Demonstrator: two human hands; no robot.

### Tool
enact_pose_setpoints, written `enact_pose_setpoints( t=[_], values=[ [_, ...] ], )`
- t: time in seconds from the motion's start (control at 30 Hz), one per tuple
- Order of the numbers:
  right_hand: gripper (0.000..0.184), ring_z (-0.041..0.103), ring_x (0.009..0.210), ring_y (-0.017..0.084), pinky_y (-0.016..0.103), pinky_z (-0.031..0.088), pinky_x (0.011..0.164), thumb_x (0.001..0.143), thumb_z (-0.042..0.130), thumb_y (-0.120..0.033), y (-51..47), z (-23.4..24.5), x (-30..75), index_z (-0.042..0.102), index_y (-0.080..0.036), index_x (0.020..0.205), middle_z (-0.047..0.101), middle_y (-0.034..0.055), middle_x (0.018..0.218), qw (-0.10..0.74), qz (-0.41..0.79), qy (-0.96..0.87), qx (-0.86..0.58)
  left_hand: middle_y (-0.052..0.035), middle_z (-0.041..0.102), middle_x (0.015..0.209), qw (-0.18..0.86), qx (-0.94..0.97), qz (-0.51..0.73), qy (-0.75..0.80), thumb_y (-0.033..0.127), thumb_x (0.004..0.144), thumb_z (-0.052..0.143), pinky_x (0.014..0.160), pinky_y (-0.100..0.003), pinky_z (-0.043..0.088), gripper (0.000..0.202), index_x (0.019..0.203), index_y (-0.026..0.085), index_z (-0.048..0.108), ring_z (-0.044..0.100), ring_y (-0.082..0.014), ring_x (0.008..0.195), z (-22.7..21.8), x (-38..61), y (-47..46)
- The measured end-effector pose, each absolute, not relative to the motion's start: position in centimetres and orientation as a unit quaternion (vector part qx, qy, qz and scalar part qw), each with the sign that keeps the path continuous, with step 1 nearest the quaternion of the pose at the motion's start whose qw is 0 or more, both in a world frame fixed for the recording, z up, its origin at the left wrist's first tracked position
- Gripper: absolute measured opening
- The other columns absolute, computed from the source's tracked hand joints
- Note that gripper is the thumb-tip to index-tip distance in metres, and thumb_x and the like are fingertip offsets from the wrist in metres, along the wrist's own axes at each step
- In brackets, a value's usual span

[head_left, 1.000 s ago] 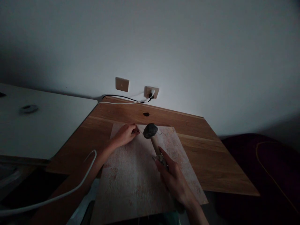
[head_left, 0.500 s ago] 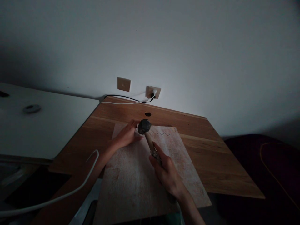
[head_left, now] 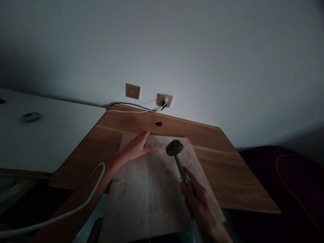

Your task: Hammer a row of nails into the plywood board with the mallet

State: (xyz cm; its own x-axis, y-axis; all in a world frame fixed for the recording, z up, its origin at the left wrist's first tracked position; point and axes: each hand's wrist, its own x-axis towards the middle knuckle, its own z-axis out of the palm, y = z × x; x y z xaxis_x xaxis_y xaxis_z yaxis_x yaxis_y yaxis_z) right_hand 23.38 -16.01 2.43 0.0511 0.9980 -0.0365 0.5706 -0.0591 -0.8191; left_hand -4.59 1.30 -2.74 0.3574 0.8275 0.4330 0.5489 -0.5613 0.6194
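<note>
Our desk carries a board, with our left hand lying open on it, fingers spread, and our right hand gripping a hammer, its head reaching beyond those closed fingers.

The hammer has a dark, rounded head and a thin wooden handle. Its head stands forward of the right hand grip, leaning a little to the left, above a pale, scratched board.

Home room, wooden desk, wall socket
</note>
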Motion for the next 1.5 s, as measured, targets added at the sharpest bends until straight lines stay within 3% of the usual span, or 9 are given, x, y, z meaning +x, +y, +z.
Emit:
enact_pose_setpoints(
  t=[0.13, 0.23, 0.43, 0.57, 0.7, 1.0, 1.13, 1.27, 1.5],
  values=[
    [0.071, 0.067, 0.131, 0.034, 0.042, 0.057, 0.105, 0.097, 0.056, -0.063, -17.8, 1.1, 25.8, 0.061, -0.016, 0.15, 0.074, 0.0148, 0.135, 0.307, 0.306, -0.587, -0.684, -0.0089, 0.065, 0.117, 0.157, 0.818, 0.377, 0.404, 0.029, 0.095, 0.07, 0.093, -0.041, 0.057, 0.032, 0.125, 0.022, 0.062, 0.068, -0.024, 0.102, -1.9, -4.5, 1.3],
    [0.072, 0.062, 0.138, 0.032, 0.042, 0.053, 0.112, 0.098, 0.051, -0.061, -17.9, 0.0, 26.2, 0.059, -0.013, 0.151, 0.07, 0.0164, 0.141, 0.306, 0.296, -0.577, -0.697, -0.0067, 0.068, 0.109, 0.141, 0.851, 0.361, 0.355, 0.021, 0.097, 0.063, 0.091, -0.039, 0.057, 0.019, 0.116, 0.022, 0.067, 0.068, -0.0221, 0.099, -0.6, -3.5, 0.0],
    [0.075, 0.065, 0.134, 0.035, 0.04, 0.057, 0.106, 0.094, 0.057, -0.061, -17.3, -0.3, 26.3, 0.06, -0.009, 0.148, 0.071, 0.0192, 0.139, 0.296, 0.329, -0.568, -0.694, -0.0052, 0.073, 0.117, 0.027, 0.957, 0.206, 0.203, 0.004, 0.094, 0.06, 0.099, -0.035, 0.052, 0.034, 0.121, 0.025, 0.067, 0.067, -0.0208, 0.109, 0.9, 0.8, -5.5],
    [0.067, 0.07, 0.126, 0.034, 0.039, 0.06, 0.098, 0.1, 0.054, -0.055, -17.5, 0.0, 26.3, 0.058, -0.011, 0.15, 0.078, 0.0166, 0.126, 0.294, 0.339, -0.58, -0.68, -0.0048, 0.071, 0.089, -0.065, 0.97, 0.152, 0.18, 0.009, 0.094, 0.068, 0.082, -0.035, 0.053, 0.012, 0.092, 0.021, 0.069, 0.067, -0.0219, 0.091, 0.9, 2.9, -7.2],
    [0.068, 0.076, 0.115, 0.035, 0.039, 0.062, 0.089, 0.101, 0.053, -0.054, -17.6, 0.1, 26.1, 0.057, -0.009, 0.151, 0.081, 0.0175, 0.116, 0.286, 0.341, -0.585, -0.678, -0.0048, 0.069, 0.083, -0.106, 0.971, 0.146, 0.155, 0.01, 0.094, 0.067, 0.078, -0.035, 0.053, 0.015, 0.083, 0.02, 0.068, 0.066, -0.0221, 0.086, 1.4, 3.1, -6.9],
    [0.067, 0.07, 0.126, 0.035, 0.04, 0.06, 0.099, 0.098, 0.057, -0.055, -17.5, -0.1, 26.2, 0.06, -0.012, 0.15, 0.075, 0.0182, 0.133, 0.3, 0.329, -0.579, -0.683, -0.0028, 0.073, 0.095, 0.082, 0.944, 0.22, 0.231, 0.009, 0.095, 0.065, 0.086, -0.034, 0.054, 0.015, 0.101, 0.021, 0.072, 0.069, -0.019, 0.089, 0.9, 1.1, -4.7],
    [0.067, 0.074, 0.118, 0.035, 0.039, 0.062, 0.091, 0.101, 0.052, -0.056, -17.5, 0.2, 26.2, 0.057, -0.013, 0.153, 0.08, 0.0165, 0.12, 0.278, 0.349, -0.579, -0.682, -0.0031, 0.075, 0.097, 0.171, 0.841, 0.334, 0.39, 0.013, 0.095, 0.061, 0.085, -0.033, 0.056, 0.017, 0.104, 0.022, 0.073, 0.071, -0.0188, 0.089, 0.8, -2.7, -1.2],
    [0.067, 0.075, 0.116, 0.036, 0.04, 0.062, 0.089, 0.102, 0.051, -0.055, -17.3, 0.4, 26.2, 0.056, -0.012, 0.153, 0.08, 0.0157, 0.121, 0.272, 0.354, -0.583, -0.679, -0.0021, 0.077, 0.093, 0.202, 0.77, 0.378, 0.473, 0.02, 0.093, 0.063, 0.083, -0.034, 0.057, 0.015, 0.103, 0.022, 0.073, 0.072, -0.0183, 0.084, -1.1, -6.2, 1.6],
    [0.064, 0.073, 0.121, 0.036, 0.04, 0.062, 0.092, 0.098, 0.056, -0.055, -17.6, -0.1, 25.6, 0.062, -0.015, 0.148, 0.078, 0.0137, 0.128, 0.298, 0.314, -0.571, -0.698, -0.0017, 0.079, 0.094, 0.242, 0.768, 0.375, 0.459, 0.025, 0.091, 0.066, 0.084, -0.034, 0.06, 0.012, 0.099, 0.023, 0.074, 0.074, -0.0191, 0.085, -2.7, -6.7, 1.4]
  ],
)
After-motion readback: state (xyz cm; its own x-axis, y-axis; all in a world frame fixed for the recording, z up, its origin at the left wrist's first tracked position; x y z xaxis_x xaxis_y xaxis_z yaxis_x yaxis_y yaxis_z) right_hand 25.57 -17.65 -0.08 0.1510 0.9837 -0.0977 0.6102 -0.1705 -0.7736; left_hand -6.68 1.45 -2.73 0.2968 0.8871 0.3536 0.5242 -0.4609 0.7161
